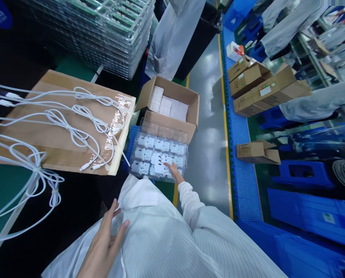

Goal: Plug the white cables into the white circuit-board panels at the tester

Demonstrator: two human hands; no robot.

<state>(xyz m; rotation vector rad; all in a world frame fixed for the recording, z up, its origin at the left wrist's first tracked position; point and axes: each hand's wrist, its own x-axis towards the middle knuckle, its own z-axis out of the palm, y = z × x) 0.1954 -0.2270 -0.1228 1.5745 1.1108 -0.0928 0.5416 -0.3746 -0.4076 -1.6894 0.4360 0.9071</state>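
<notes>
Plate point(160, 165), white, one: being handled at its near right edge by the right hand point(175, 172), above the tray point(164, 130) — whether it is being pinched or only touched cannot be told. Tray, clear: being occupied by more white plates in rows. Left hand point(103, 239): being held well apart from the right, fingers spread, thumb out, nothing being gripped, the gown point(155, 235) lying just beside. Step in hand, as judged: a single plate is being dealt with at the tray; a level hold on its edge is being called for, so that neighbouring plates are not being dragged. Carton point(176, 122), open: being filled by white pieces point(166, 106); the tray's far side is being closed off by it. Cables point(37, 169), coiled: being spread over and beside a board point(59, 156) — reach to the left is being hampered there. Tray stack point(103, 42), clear: being kept beyond the board.
</notes>
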